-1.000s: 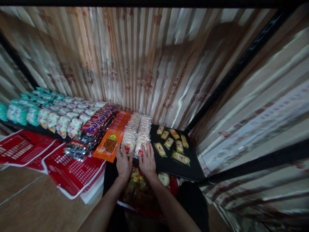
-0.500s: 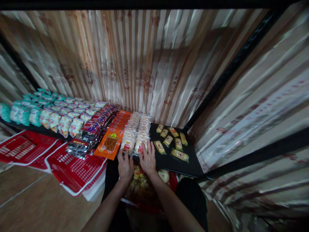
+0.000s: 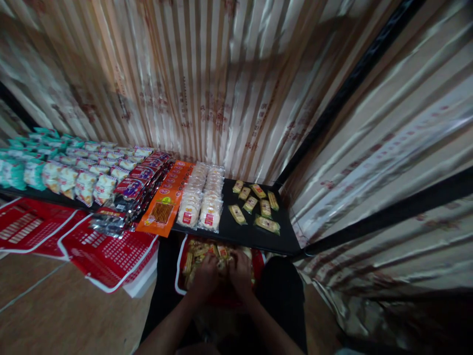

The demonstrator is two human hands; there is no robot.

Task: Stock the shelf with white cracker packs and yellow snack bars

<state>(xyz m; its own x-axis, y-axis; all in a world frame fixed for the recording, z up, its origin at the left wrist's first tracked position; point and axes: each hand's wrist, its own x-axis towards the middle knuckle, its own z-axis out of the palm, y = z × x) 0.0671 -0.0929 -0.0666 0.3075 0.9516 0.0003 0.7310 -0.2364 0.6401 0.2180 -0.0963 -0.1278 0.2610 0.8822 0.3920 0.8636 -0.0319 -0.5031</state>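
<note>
Both hands are down in a red basket (image 3: 180, 268) between my knees, among yellow-wrapped snack bars (image 3: 195, 254). My left hand (image 3: 207, 271) is over the bars on the left side; my right hand (image 3: 240, 268) is just to its right. Dimness and blur hide whether the fingers grip anything. Above the basket, two rows of clear-wrapped white rice crackers (image 3: 210, 217) stand on the black shelf (image 3: 236, 240). Several similar yellow-wrapped bars (image 3: 257, 206) lie loose on the shelf to their right.
Left along the shelf are an orange snack packet (image 3: 162, 209), dark red packets (image 3: 135, 180), white packets (image 3: 86, 185) and teal packets (image 3: 35, 172). Red baskets (image 3: 111, 256) stand below on the floor. A black rack post (image 3: 343, 98) and patterned curtain (image 3: 207, 98) bound the shelf.
My two hands have left the fronts of the rice cracker rows and dropped into the basket below. The view has tilted and shifted slightly; the crackers stay in their rows.
</note>
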